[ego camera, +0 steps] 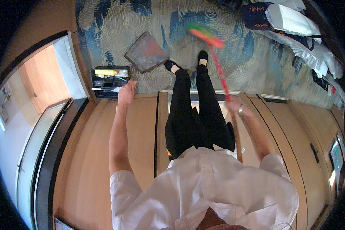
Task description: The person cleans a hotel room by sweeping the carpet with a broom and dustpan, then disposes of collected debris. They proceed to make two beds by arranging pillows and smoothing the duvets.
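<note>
My right hand (235, 105) is closed around the red handle of a broom (220, 72), whose blurred orange and green head (205, 36) is over the patterned carpet, beyond my right foot. My left hand (127, 92) is at the near right edge of a black caddy (99, 94), with its fingers curled; what it grips there is hidden. The caddy holds a yellow bottle (105, 72) and other small items. A grey dustpan-like thing (146, 53) with a reddish patch lies by my left shoe.
White plastic bags (313, 56), a dark printed bag (256, 17) and a white package (291, 20) stand at the upper right. A doorway with a white frame (66, 69) opens on the left. Wood-panelled walls or doors (118, 184) are behind me.
</note>
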Tool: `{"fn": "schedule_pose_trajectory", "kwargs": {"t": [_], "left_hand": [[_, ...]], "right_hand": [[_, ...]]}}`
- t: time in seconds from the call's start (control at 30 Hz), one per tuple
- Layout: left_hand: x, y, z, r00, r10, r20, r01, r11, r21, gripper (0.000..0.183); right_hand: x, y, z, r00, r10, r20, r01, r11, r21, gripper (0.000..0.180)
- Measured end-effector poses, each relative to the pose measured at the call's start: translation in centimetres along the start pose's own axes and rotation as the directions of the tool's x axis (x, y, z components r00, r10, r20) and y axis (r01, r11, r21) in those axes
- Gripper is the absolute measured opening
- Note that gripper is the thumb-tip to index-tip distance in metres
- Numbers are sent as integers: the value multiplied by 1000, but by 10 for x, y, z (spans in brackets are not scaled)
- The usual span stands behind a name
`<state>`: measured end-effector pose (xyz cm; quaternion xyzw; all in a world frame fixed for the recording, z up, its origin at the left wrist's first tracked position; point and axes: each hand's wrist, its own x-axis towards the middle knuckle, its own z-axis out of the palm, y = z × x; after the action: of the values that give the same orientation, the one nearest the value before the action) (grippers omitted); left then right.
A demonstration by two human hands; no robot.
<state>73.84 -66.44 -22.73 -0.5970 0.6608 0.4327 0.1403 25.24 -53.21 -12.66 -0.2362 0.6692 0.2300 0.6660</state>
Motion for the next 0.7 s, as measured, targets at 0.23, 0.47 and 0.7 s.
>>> {"fn": "schedule_pose_trajectory", "kwargs": {"t": [0.23,0.47,0.7], "left_hand": [[-22,-1,-3,985,-161,56,164,985,-61,35],[-23,-10,-6,990,-48,-134,37,996,-81,31],[-24,1,-9,986,-98,-137,80,988,-136,34]], "right_hand": [[-74,-70,49,907,-215,362,131,962,241,19],[18,-159,-84,931,-282,-233,258,957,-129,13],[32,-110,14,943,-144,298,149,989,8,14]]}}
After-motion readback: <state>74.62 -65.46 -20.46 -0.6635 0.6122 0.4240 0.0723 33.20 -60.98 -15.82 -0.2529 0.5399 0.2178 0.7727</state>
